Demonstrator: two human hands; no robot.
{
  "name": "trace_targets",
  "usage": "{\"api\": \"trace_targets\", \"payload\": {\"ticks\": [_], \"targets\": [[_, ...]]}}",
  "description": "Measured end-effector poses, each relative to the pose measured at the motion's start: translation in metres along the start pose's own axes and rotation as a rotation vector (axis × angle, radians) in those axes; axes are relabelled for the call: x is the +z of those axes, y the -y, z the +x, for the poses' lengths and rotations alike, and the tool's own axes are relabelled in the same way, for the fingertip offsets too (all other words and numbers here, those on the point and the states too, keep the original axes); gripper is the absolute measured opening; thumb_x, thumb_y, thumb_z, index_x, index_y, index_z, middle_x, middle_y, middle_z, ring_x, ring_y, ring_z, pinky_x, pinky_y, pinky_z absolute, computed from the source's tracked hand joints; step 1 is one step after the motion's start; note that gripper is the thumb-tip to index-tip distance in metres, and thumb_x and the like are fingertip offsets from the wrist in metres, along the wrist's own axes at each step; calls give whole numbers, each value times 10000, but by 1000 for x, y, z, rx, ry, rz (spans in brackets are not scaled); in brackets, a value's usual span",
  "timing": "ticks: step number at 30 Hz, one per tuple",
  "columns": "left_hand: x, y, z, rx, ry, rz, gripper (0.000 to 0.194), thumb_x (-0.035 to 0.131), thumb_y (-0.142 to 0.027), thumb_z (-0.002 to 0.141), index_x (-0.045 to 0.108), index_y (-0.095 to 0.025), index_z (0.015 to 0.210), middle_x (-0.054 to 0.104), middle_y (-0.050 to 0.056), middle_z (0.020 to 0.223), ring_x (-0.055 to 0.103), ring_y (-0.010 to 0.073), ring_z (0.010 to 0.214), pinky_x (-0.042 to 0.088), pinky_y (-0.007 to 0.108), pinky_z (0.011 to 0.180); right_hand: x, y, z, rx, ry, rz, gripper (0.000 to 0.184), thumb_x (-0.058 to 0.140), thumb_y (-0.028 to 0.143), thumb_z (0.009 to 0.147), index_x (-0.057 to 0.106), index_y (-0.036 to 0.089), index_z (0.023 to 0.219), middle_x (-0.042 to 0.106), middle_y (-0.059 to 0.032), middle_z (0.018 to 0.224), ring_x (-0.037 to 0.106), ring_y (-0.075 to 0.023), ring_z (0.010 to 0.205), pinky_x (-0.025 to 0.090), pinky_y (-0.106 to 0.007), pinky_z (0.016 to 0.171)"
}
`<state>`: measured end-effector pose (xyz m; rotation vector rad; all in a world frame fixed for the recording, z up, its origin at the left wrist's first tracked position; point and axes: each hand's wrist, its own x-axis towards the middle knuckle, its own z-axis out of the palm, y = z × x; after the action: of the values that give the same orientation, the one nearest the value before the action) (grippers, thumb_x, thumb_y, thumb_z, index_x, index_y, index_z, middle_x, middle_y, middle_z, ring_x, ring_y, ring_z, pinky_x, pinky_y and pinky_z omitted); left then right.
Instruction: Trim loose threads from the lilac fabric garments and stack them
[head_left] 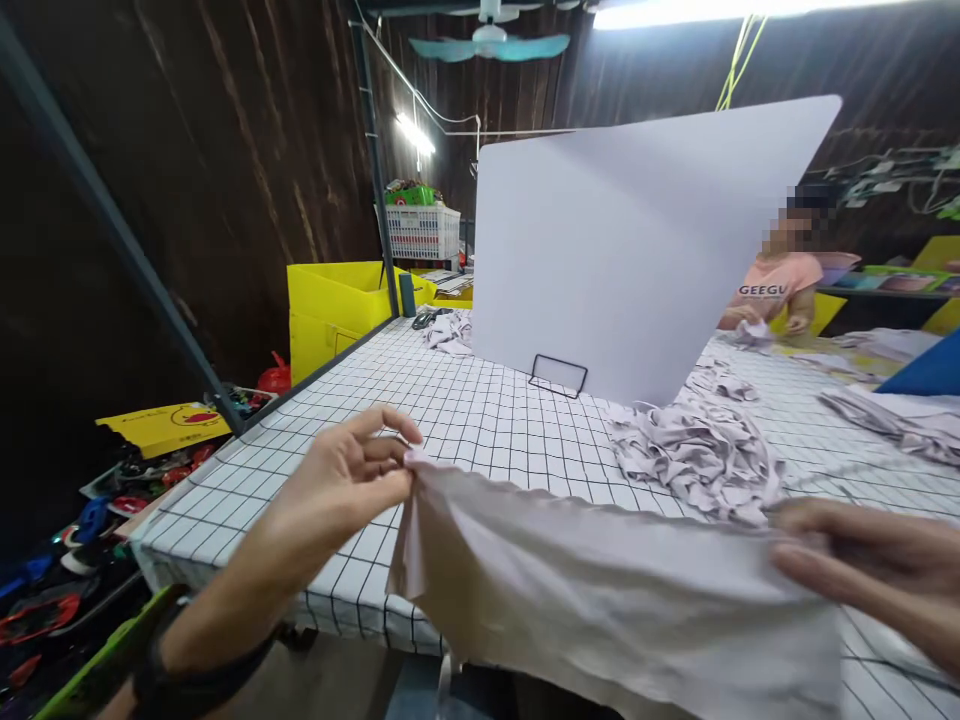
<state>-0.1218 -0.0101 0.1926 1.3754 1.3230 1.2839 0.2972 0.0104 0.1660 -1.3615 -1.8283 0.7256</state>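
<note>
A piece of pale grey-mauve fabric [600, 590] with a wavy top edge hangs stretched between my two hands, in front of the table's near edge. My left hand [352, 470] pinches its upper left corner between thumb and fingers. At the right, my right hand [862, 560], slightly blurred, grips the upper right part between thumb and fingers. Just beyond the fabric lies a heap of crumpled strips [697, 450] of the same colour. The table [337, 430] wears a white cloth with a black grid.
A large white board [615, 240] stands upright on the table in a black wire holder [559, 375]. Behind it at right is a person in a pink shirt [780, 285]. More fabric [892, 420] lies at right. A yellow box [337, 305] and a pile of colourful items [82, 550] flank the left.
</note>
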Motion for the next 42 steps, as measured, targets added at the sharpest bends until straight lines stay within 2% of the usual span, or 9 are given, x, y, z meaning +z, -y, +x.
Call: {"api": "trace_targets", "payload": {"ticks": [7, 12, 17, 20, 24, 28, 31, 35, 42], "targets": [[35, 121, 69, -247, 29, 242, 217, 572, -121, 628, 554, -190, 832, 569, -44, 618, 491, 125, 591, 371, 220, 533, 87, -66, 71, 146, 169, 10, 458, 564, 667, 877, 575, 225, 758, 441, 49, 578, 405, -136, 536, 329, -258, 509], [47, 140, 100, -200, 4, 592, 237, 528, -53, 678, 562, -194, 866, 619, -8, 798, 530, 127, 605, 423, 244, 554, 106, -98, 115, 143, 147, -128, 418, 587, 653, 812, 607, 236, 776, 403, 68, 495, 403, -154, 493, 294, -272, 507], [62, 147, 109, -149, 18, 774, 306, 543, 4, 715, 585, -190, 947, 654, 83, 1114, 620, 253, 981, 497, 377, 828, 116, -101, 144, 131, -33, -215, 306, 614, 524, 762, 641, 246, 887, 676, -49, 758, 625, -263, 749, 471, -374, 699], [80, 144, 99, 23, 101, 920, 286, 524, -43, 832, 614, -187, 1062, 606, 118, 1299, 552, 314, 1188, 472, 492, 990, 112, -91, 116, 161, -137, -233, 318, 559, 507, 815, 657, 236, 948, 728, -95, 922, 668, -282, 842, 507, -401, 765], [119, 140, 78, 430, 435, 881, 326, 450, -97, 947, 593, -191, 1225, 586, 111, 1379, 523, 272, 1286, 480, 486, 1075, 101, -68, 21, 301, -198, -152, 363, 563, 582, 897, 705, 253, 959, 736, -58, 819, 683, -243, 744, 522, -331, 673], [162, 142, 58, 611, 646, 749, 263, 474, -176, 1001, 596, -166, 1233, 569, 137, 1408, 515, 274, 1308, 491, 471, 1086, 113, -67, -85, 517, 97, 95, 501, 521, 631, 934, 692, 233, 682, 632, -25, 570, 622, -199, 571, 513, -286, 591], [182, 144, 46, 628, 685, 740, 283, 545, -263, 1003, 579, -157, 1263, 559, 156, 1415, 502, 294, 1312, 467, 495, 1103, 141, -89, -133, 654, 132, 231, 454, 629, 652, 849, 762, 219, 882, 753, -67, 791, 709, -248, 729, 578, -321, 717], [193, 146, 35, 589, 713, 819, 435, 634, -421, 958, 559, -165, 1302, 547, 164, 1416, 478, 330, 1338, 390, 562, 1151, 184, -119, -142, 660, -79, 384, 541, 740, 614, 758, 735, 200, 1105, 753, -112, 1061, 705, -288, 979, 555, -381, 909], [195, 154, 27, 518, 732, 896, 515, 574, -491, 981, 506, -185, 1390, 442, 165, 1542, 354, 323, 1472, 237, 597, 1230, 207, -106, -127, 520, 23, 462, 448, 712, 624, 800, 784, 187, 861, 754, -106, 933, 689, -294, 941, 533, -403, 913]]}}
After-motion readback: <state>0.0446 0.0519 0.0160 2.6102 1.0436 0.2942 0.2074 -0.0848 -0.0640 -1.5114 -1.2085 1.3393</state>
